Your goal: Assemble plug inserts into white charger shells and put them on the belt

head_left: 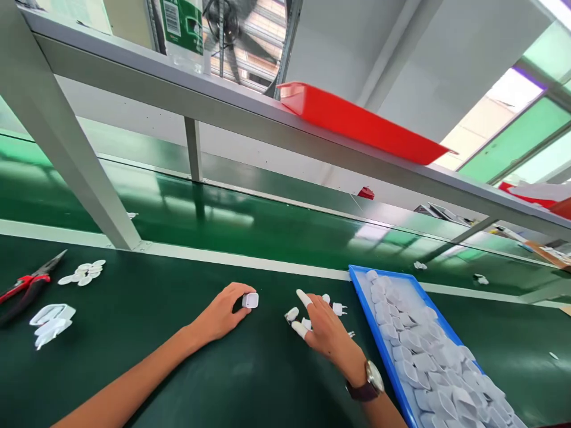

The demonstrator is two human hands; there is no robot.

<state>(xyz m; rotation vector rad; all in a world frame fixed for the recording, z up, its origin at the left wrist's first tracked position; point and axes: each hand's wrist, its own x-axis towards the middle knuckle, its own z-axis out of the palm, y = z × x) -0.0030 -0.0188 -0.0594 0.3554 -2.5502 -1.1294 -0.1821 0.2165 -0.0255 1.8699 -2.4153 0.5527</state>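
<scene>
My left hand [229, 310] is closed, its thumb and forefinger pinching a small white plastic charger housing [251, 300] just above the dark green tabletop. My right hand [329, 333] has its fingers apart, with white covers on the thumb and forefinger. It hovers over several small white parts, partly hidden by the hand. Among them, a white two-pin plug piece [339, 309] shows beyond the fingers, and a small white part [292, 315] lies in front of the fingertips. A watch [372, 377] is on the right wrist.
A blue-rimmed tray [373, 328] full of white plastic housings stands at the right. Red-handled pliers [33, 284], a pile of white oval pieces [84, 273] and larger white pieces [52, 324] lie left. A metal shelf frame with a red tray [357, 122] crosses above.
</scene>
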